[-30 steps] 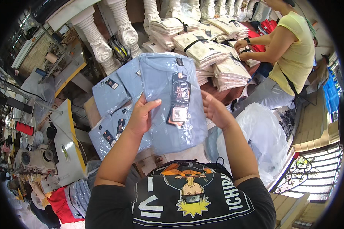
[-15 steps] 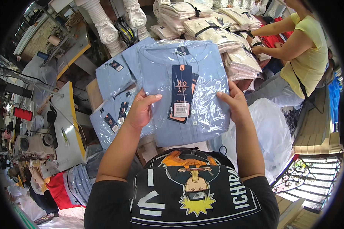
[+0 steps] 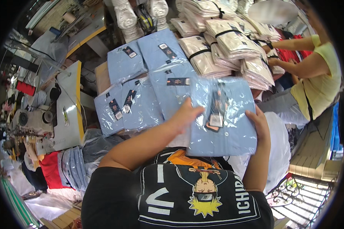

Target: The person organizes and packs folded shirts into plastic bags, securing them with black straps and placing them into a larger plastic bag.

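Observation:
A folded light-blue shirt in a clear plastic bag (image 3: 237,131), with a dark hang tag and pale buttons on its front, is held up in front of my body. My left hand (image 3: 188,114), slightly blurred, grips its left edge with the thumb on top. At the right edge my right hand (image 3: 260,124) has hold of it, fingers mostly hidden beneath. Just beyond and to the left lie several more bagged blue shirts (image 3: 158,44), side by side and overlapping, each with a dark tag.
Bundles of cream bagged garments (image 3: 227,42) tied with black straps are stacked at the back. A person in a yellow top (image 3: 315,87) reaches toward red items there. A sewing machine (image 3: 34,118) and grey worktable (image 3: 68,110) are left; clear plastic (image 3: 277,141) bulges at right.
Both hands have carried the bagged blue shirt right and nearer to me, uncovering more bagged blue shirts behind it. The view has also shifted a little.

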A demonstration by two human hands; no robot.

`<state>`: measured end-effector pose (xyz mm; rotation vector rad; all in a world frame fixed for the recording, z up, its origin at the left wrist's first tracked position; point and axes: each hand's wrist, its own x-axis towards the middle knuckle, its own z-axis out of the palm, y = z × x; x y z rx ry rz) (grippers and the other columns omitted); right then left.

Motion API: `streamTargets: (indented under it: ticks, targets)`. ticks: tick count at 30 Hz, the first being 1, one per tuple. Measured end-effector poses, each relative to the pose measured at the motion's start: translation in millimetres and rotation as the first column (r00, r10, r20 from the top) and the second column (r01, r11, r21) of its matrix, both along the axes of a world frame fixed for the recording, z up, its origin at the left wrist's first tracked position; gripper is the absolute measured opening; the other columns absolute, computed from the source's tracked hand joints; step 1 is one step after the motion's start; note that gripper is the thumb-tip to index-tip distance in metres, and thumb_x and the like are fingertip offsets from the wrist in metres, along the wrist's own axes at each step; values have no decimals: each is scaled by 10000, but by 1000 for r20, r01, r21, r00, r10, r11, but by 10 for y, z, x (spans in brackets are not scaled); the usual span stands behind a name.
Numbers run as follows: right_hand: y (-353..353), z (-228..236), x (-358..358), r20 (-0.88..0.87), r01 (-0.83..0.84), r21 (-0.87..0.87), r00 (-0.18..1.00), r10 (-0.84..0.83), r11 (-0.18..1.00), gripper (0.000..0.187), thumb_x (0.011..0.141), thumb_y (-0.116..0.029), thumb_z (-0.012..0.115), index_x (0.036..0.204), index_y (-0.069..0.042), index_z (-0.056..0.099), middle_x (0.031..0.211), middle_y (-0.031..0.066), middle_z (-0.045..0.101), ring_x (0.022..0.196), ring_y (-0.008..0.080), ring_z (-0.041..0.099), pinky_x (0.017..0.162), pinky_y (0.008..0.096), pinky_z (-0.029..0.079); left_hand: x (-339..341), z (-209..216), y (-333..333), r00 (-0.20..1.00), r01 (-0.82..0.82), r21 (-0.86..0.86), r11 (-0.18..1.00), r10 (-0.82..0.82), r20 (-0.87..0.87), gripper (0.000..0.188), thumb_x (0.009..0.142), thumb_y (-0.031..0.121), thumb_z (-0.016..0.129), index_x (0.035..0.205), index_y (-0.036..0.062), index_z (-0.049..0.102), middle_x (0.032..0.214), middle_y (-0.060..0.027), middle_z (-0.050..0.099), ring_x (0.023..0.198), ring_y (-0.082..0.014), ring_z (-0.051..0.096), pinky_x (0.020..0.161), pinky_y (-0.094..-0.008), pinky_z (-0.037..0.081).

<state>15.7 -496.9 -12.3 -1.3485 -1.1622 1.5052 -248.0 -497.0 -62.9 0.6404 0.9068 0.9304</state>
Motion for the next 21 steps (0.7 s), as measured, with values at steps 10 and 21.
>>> streamTargets:
  ticks: [10, 21]
  targets:
    - [103, -166, -290, 11, -54, -118, 998, 56, 991, 463, 760, -115, 626, 1172, 19, 463, 1008, 68, 578, 863, 122, 557, 777, 240, 439, -273, -494, -120, 984, 41, 10, 999, -38, -174, 453, 788, 20, 552, 1206, 18, 379, 1067, -89, 532, 968, -166, 532, 839, -297, 439]
    - [744, 116, -982, -41, -130, 159, 990, 139, 979, 522, 764, -94, 636, 1229, 15, 424, 1082, 64, 557, 964, 122, 519, 853, 268, 416, -835, -227, 530, 962, -269, 197, 943, 274, 3, 365, 798, 18, 523, 1152, 5, 435, 1077, -83, 533, 973, -155, 506, 871, -280, 385]
